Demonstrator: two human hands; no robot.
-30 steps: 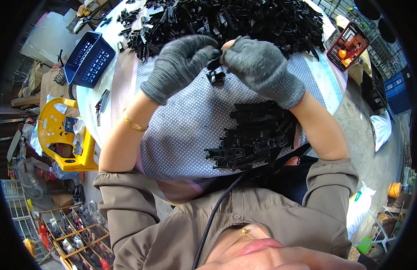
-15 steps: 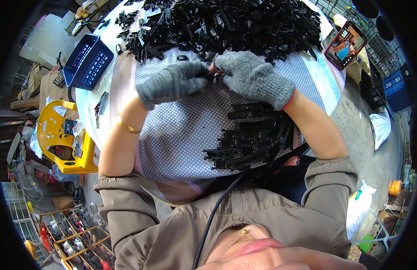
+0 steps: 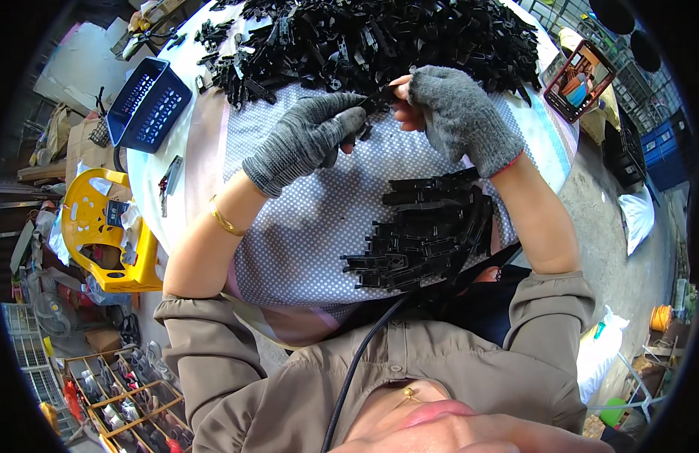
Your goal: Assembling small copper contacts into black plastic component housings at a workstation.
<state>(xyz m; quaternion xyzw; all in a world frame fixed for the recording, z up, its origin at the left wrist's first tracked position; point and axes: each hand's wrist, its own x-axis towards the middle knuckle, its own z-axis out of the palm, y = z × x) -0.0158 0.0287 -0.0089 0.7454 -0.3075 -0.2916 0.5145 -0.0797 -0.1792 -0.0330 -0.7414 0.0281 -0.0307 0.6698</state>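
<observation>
Both my hands wear grey knitted gloves, with bare fingertips showing on the right. Between them is a small black plastic part (image 3: 377, 100). My left hand (image 3: 313, 136) is closed on its left end, thumb against fingers. My right hand (image 3: 457, 113) pinches its right end with the fingertips. Just beyond my hands lies a big heap of loose black plastic parts (image 3: 395, 45). Nearer to me, below my right hand, several similar black parts (image 3: 425, 226) lie side by side in neat rows on the dotted tablecloth (image 3: 289, 241).
A blue plastic basket (image 3: 149, 106) stands at the table's left edge, with a small cutter-like tool (image 3: 169, 181) nearer me. A yellow chair (image 3: 100, 226) is beside the table. At far right stands a phone (image 3: 580, 81). A black cable (image 3: 357, 362) runs down my front.
My hands have drawn slightly apart, the right one moving right and up with its fingertips now visible. The black part shows more clearly between them. The heap and rows look unchanged.
</observation>
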